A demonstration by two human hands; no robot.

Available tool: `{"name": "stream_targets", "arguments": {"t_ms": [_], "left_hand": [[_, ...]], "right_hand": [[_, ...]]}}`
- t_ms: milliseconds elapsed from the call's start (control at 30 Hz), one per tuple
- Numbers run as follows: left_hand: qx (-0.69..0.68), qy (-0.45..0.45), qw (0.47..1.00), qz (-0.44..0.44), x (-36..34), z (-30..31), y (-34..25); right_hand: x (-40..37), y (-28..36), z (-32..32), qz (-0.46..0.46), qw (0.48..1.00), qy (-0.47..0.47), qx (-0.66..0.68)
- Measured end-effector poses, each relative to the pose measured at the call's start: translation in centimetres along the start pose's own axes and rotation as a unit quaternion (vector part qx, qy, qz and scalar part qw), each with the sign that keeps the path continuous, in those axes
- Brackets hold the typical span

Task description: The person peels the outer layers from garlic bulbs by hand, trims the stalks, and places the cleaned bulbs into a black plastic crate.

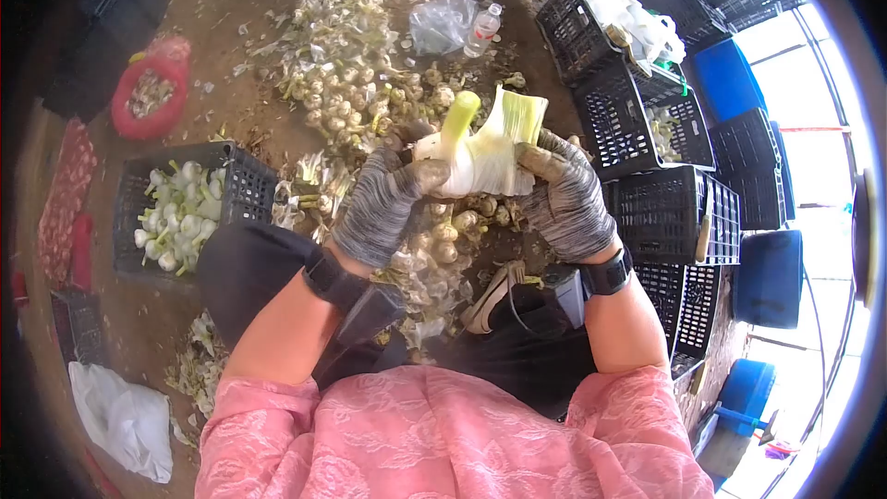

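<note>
A garlic bulb (pixel 445 144) with a short cut green stem is held up in front of me. My left hand (pixel 390 192), in a grey glove, is closed on it with the thumb across its near side. A wide pale-green outer skin (pixel 508 150) stands away from the bulb and still seems joined to it low down. My right hand (pixel 566 192), gloved the same way, pinches the right edge of that skin between thumb and fingers. Beneath both hands lies a heap of garlic bulbs (pixel 342 102) with loose skins. The fingers behind the bulb are hidden.
To the left stands a black crate (pixel 249 187) holding trimmed garlic bulbs. Stacked black crates (pixel 656 212) line the right side. A plastic bottle (pixel 483 30) and a clear bag (pixel 441 23) lie beyond the heap. A red net bag (pixel 120 111) sits far left.
</note>
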State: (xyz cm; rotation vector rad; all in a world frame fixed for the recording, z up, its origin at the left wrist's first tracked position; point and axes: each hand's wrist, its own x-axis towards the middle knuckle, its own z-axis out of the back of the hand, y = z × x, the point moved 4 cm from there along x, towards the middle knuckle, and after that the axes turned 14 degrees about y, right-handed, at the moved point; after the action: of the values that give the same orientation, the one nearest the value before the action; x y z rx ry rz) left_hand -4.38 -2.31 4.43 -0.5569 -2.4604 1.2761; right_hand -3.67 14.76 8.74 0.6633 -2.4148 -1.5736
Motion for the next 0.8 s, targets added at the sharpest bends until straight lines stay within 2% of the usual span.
{"name": "stream_targets", "arguments": {"t_ms": [33, 67, 100, 167, 300, 367, 400, 433, 500, 533, 567, 600, 633, 667, 700, 733, 767, 800], "left_hand": [[-0.101, 0.038, 0.993, 0.043, 0.0, -0.3, 0.2], [-0.128, 0.028, 0.99, 0.051, -0.3, -0.3, 0.5], [-0.128, 0.028, 0.99, 0.052, -0.4, -0.4, 0.4], [-0.039, 0.019, 0.997, 0.063, -0.4, -0.6, 0.2], [0.0, -0.002, 0.999, 0.053, -1.0, -0.8, -0.2], [0.008, 0.121, 0.992, 0.036, -0.8, -1.4, -0.7], [0.006, 0.172, 0.985, 0.031, -0.9, -1.3, -0.5], [0.006, 0.173, 0.984, 0.031, -0.8, -0.9, 0.5], [0.074, 0.244, 0.953, -0.163, -0.8, -1.4, 0.1], [0.013, 0.198, 0.975, -0.097, -1.4, -0.9, 0.7], [0.013, 0.198, 0.975, -0.096, -2.0, -0.7, 0.7], [-0.01, 0.19, 0.981, -0.027, -2.6, -0.1, 1.1], [-0.033, 0.182, 0.982, 0.042, -3.0, 0.3, 1.5], [-0.033, 0.182, 0.982, 0.042, -2.6, 0.4, 1.9], [-0.105, 0.223, 0.969, 0.011, -2.0, 0.1, 2.2], [-0.175, 0.262, 0.949, -0.021, -1.7, -0.1, 2.2], [-0.174, 0.261, 0.949, -0.022, -1.9, 0.0, 2.2], [-0.138, 0.225, 0.965, -0.005, -2.2, 0.5, 2.3]], "right_hand": [[0.1, 0.1, -0.4, -0.018, 0.995, 0.024, 0.093], [0.2, -0.2, -0.3, -0.015, 0.994, 0.012, 0.108], [0.3, -0.4, -0.3, -0.014, 0.994, 0.012, 0.108], [0.2, -0.4, -0.3, -0.01, 0.998, 0.023, 0.062], [-0.1, -1.3, 0.7, -0.023, 0.997, 0.01, 0.07], [-0.2, -1.2, 2.9, 0.038, 0.994, -0.04, 0.09], [0.3, -0.6, 4.6, 0.056, 0.976, -0.114, -0.178], [-0.3, -0.4, 5.7, 0.037, 0.987, -0.126, -0.089], [-0.1, -0.4, 6.1, 0.032, 0.991, -0.129, -0.007], [-0.2, 0.0, 6.0, 0.032, 0.991, -0.129, -0.007], [-0.2, 0.4, 5.4, 0.018, 0.986, -0.12, 0.111], [-0.2, 0.4, 4.9, 0.003, 0.968, -0.11, 0.227], [-0.3, 0.4, 4.8, 0.004, 0.967, -0.111, 0.227], [-0.3, 0.5, 4.7, 0.02, 0.972, -0.118, 0.203], [-0.3, 0.7, 4.6, 0.035, 0.975, -0.124, 0.179], [-0.4, -0.9, 7.7, 0.106, 0.973, -0.192, -0.072], [-0.4, -0.1, 7.3, 0.111, 0.98, -0.142, 0.084], [-0.5, 0.9, 7.5, 0.098, 0.982, -0.131, 0.097]]}}
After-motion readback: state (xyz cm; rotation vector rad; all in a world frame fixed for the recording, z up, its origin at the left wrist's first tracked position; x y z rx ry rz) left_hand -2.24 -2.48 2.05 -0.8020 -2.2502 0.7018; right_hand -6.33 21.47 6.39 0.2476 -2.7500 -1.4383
